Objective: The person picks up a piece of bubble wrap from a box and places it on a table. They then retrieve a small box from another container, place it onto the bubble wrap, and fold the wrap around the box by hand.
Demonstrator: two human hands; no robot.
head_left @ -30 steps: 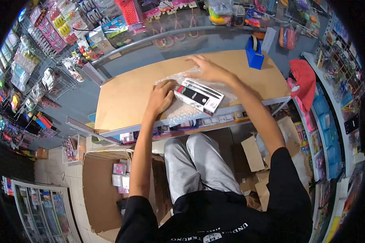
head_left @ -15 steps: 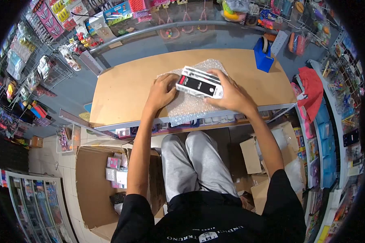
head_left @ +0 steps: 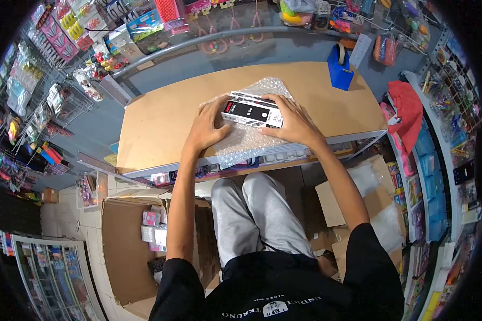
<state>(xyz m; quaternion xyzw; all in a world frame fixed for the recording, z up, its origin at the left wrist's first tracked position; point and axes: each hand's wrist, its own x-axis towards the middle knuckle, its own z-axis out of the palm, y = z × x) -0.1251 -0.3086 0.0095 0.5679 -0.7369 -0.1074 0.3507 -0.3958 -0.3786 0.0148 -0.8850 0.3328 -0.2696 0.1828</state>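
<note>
Clamped at the right end, uncertain at the left

Pinched between thumb and fingers of the right hand (head_left: 294, 125): a black-and-white rectangular cardboard box (head_left: 251, 111), over a clear plastic bubble-wrap sheet (head_left: 241, 143) on a tan wood-toned table (head_left: 160, 123); curved about the opposite end, thumb and fingers apart: the left hand (head_left: 205, 128), contact impossible to tell; for the box, risk of dipping at the left if supported from the right alone; for the sheet, risk of sliding, from overhang at the front edge and a brush of either wrist.
</note>
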